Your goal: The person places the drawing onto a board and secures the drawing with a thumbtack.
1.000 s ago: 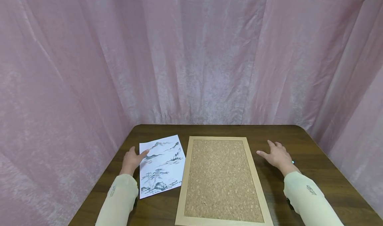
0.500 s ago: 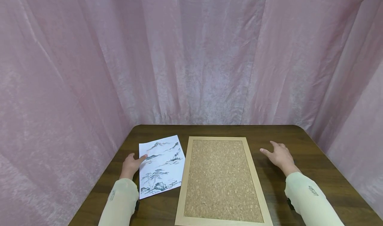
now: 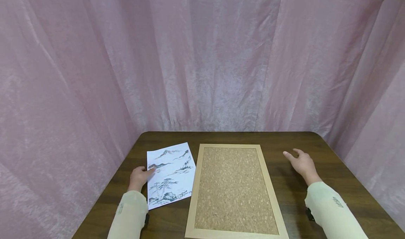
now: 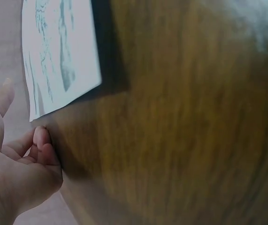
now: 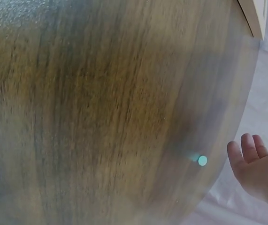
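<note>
A white sheet of paper (image 3: 171, 175) printed with an ink landscape of mountains and trees lies on the table, left of the cork board. My left hand (image 3: 138, 178) is at its left edge, the thumb overlapping the sheet in the head view. In the left wrist view, the fingers (image 4: 42, 138) are loosely bent just off the paper's edge. The wood-framed cork board (image 3: 235, 189) lies flat in the middle. To its right, my right hand (image 3: 304, 165) hovers over the table with spread fingers, holding nothing. A small round mint-green thing (image 5: 202, 161) lies near it in the right wrist view.
The dark brown wooden table (image 3: 272, 137) has rounded far corners. Pink velvet curtains (image 3: 215, 63) hang behind it and along both sides. A corner of the board's frame (image 5: 257, 18) shows at the top right in the right wrist view.
My left hand has drawn slightly toward me along the paper's edge, its fingers more bent. My right hand has shifted rightward, away from the board. Paper and board stay put.
</note>
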`<state>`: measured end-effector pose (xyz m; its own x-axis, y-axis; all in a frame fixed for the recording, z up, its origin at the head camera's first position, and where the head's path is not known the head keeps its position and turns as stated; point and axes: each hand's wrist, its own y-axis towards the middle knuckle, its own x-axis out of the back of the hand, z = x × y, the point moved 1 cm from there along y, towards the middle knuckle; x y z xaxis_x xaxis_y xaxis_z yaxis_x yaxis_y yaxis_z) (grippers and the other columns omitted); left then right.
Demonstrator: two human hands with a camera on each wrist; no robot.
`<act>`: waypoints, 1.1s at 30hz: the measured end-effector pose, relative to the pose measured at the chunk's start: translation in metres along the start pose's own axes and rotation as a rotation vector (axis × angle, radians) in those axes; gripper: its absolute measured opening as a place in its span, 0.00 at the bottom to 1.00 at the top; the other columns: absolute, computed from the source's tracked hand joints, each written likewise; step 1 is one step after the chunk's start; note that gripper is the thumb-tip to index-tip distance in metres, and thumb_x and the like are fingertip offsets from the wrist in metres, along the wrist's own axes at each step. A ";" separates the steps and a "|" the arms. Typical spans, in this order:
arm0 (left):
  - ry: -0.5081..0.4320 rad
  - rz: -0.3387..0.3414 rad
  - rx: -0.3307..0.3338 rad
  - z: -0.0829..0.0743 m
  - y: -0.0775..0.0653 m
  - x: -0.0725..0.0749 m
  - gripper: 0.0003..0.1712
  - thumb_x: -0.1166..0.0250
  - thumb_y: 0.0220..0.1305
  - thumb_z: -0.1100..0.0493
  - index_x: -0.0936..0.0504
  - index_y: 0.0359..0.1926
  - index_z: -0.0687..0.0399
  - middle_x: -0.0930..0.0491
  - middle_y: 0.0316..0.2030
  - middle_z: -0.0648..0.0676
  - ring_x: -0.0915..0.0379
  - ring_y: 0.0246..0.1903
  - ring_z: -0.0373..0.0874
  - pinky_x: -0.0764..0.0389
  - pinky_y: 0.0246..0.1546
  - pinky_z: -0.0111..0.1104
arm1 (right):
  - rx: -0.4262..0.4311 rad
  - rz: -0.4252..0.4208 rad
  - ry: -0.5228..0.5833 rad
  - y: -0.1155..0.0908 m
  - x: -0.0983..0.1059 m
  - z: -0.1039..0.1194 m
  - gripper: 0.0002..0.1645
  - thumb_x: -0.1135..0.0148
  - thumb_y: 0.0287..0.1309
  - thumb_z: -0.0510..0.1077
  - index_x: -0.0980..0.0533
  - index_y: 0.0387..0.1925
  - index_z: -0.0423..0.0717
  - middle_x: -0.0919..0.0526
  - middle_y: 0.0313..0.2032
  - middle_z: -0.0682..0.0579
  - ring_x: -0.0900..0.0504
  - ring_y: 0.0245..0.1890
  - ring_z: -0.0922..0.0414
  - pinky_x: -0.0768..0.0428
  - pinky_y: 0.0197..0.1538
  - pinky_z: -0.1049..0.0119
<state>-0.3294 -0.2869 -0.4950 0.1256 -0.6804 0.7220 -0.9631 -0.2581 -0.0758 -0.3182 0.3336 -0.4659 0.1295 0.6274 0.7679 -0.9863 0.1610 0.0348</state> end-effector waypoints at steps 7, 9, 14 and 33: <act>0.013 -0.002 0.021 0.004 0.000 -0.006 0.38 0.39 0.57 0.49 0.36 0.57 0.76 0.39 0.55 0.76 0.46 0.56 0.70 0.40 0.54 0.54 | -0.081 -0.049 0.143 -0.001 0.007 -0.013 0.54 0.65 0.57 0.73 0.48 0.64 0.30 0.41 0.59 0.27 0.42 0.58 0.32 0.41 0.55 0.41; 0.032 -0.017 0.013 0.005 0.001 -0.007 0.37 0.38 0.55 0.50 0.35 0.56 0.76 0.38 0.55 0.76 0.46 0.56 0.69 0.40 0.55 0.53 | -0.099 -0.075 0.178 -0.003 0.009 -0.018 0.52 0.64 0.58 0.71 0.46 0.64 0.29 0.40 0.59 0.28 0.41 0.58 0.33 0.40 0.55 0.42; 0.065 -0.059 -0.005 0.007 0.003 -0.011 0.34 0.36 0.53 0.54 0.33 0.55 0.75 0.37 0.54 0.76 0.45 0.56 0.69 0.41 0.56 0.52 | -0.141 -0.098 0.267 -0.009 0.014 -0.029 0.50 0.64 0.60 0.69 0.47 0.64 0.29 0.41 0.59 0.27 0.40 0.57 0.34 0.38 0.55 0.44; 0.035 -0.090 0.006 0.008 0.004 -0.016 0.30 0.35 0.52 0.57 0.29 0.52 0.73 0.37 0.51 0.75 0.43 0.53 0.68 0.39 0.52 0.54 | -0.222 -0.129 0.283 -0.023 0.020 -0.058 0.51 0.59 0.57 0.70 0.41 0.61 0.28 0.40 0.59 0.29 0.43 0.59 0.34 0.40 0.56 0.45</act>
<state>-0.3338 -0.2825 -0.5128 0.2034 -0.6297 0.7497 -0.9468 -0.3216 -0.0133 -0.2869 0.3866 -0.4888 0.3045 0.7716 0.5585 -0.9182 0.3938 -0.0435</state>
